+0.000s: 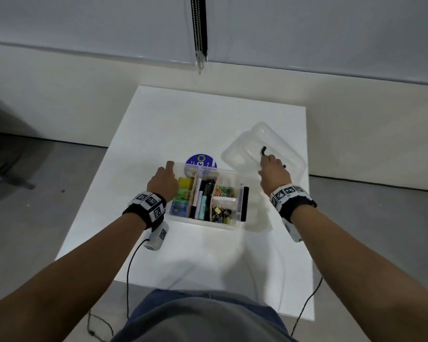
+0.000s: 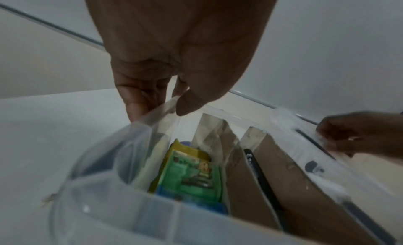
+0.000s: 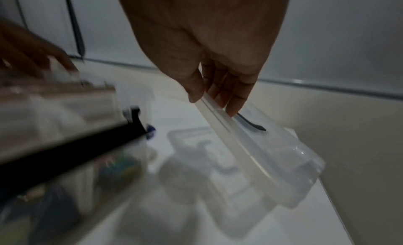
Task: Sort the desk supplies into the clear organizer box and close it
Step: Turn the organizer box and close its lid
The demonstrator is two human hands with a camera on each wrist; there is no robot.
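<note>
organizer box (image 1: 229, 224) sits open on the white table (image 1: 183, 114), between my two hands and a little nearer my left. my left hand (image 1: 164, 181) grips its far left corner: the left wrist view shows my thumb (image 2: 191, 100) inside the rim and my fingers (image 2: 136, 100) curled down the outside wall, pinching the clear plastic.

cardboard dividers (image 2: 220, 140) split the box into sections. in the one right under my left hand lie coloured packets, yellow, green (image 1: 183, 193) and blue. the middle section holds pens and markers (image 1: 205, 191) lying lengthwise. toward my right hand, one small section holds coloured paper clips (image 1: 224, 190) and the one nearer my body holds binder clips (image 1: 219, 213). a black latch (image 1: 244, 203) hangs on the box wall facing my right hand.

my right hand (image 1: 273, 174) is out to the right of the box, clamped on the clear lid (image 1: 245, 149). the right wrist view shows my thumb on one face of the lid's edge (image 3: 220, 116) and my fingertips (image 3: 234, 107) on the other, with the lid tilted and its far end lower toward the table. whether that end touches the table i cannot tell. a black latch (image 1: 263, 151) shows on the lid just beyond my fingers.

a blue round disc (image 1: 201, 161) lies on the table just behind the box, past my left hand.
</note>
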